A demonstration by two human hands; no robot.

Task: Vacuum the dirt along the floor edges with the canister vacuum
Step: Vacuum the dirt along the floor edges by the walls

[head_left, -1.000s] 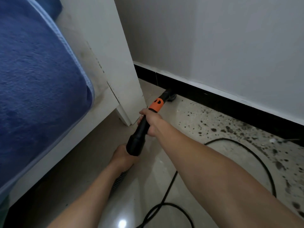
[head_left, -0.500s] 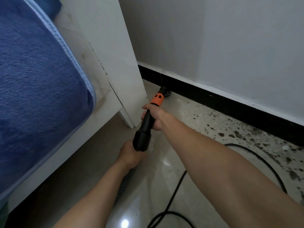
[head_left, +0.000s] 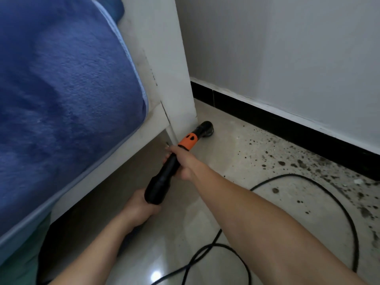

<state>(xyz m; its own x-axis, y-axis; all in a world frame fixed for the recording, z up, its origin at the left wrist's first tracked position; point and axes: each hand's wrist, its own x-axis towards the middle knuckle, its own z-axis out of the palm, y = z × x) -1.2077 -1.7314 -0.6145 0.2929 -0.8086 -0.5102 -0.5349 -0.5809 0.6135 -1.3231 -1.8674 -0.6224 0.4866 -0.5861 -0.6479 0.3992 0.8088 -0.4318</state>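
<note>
Wand: black, with an orange collar near its front. It slants from the lower middle of the view up and to the right, toward the bed corner.
Nozzle: down on the floor, just beside the foot of the white bed post, short of the black skirting.
Right hand: clenched round the thin black part of the wand, its fingers wrapped over the top, directly behind the collar. The collar and nozzle stick out ahead of this grip.
Left hand: grasping the wand's thick rear end from below, fingers curled under it (what trails behind the hand is hidden by the wrist). Most of the wand's length lies between the two hands.
Dirt: dark crumbs scattered over the floor along the skirting, to the right of the nozzle and apart from it; they grow thicker toward the right edge.
Cord: black, looping over the floor to the right of the right forearm and passing beneath it.
Blanket: blue, covering the bed on the left.
Wall: pale, above the skirting.
</note>
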